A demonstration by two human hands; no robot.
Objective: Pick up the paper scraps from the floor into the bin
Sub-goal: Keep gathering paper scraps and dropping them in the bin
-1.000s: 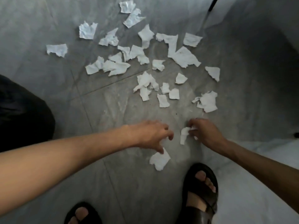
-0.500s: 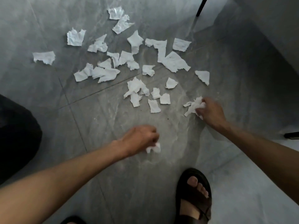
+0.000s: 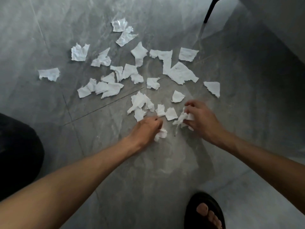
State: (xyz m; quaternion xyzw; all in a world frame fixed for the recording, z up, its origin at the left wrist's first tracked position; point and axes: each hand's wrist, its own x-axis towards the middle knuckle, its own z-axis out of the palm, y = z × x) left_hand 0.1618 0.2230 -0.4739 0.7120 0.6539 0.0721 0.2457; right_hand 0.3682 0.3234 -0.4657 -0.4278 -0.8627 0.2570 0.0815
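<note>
Both hands reach down to a grey tiled floor [image 3: 231,80] littered with torn white paper scraps [image 3: 179,74]. The left hand [image 3: 146,128] is curled into a loose fist with a crumpled scrap [image 3: 160,134] bunched under its fingers, the paper poking out on the side nearest the other hand; its knuckles touch the near edge of the scrap field, just below two small pieces [image 3: 166,111] lying side by side. The right hand [image 3: 200,118] is half closed around a wad [image 3: 181,119] of gathered paper, thumb and fingers pinching it while loose ends hang out toward the left hand. The two hands sit close together but apart, with bare floor between them. Most scraps lie beyond the hands in a rough spread across a tile joint: a large long piece toward the upper right, a lone one [image 3: 49,74] far out to the left, and a pair [image 3: 123,31] at the far top. A dark rounded shape [image 3: 18,154] fills the left edge (what it is cannot be told). A foot in a black sandal [image 3: 204,212] stands at the bottom right, and a thin dark leg [image 3: 210,9] of some furniture shows at the top right.
</note>
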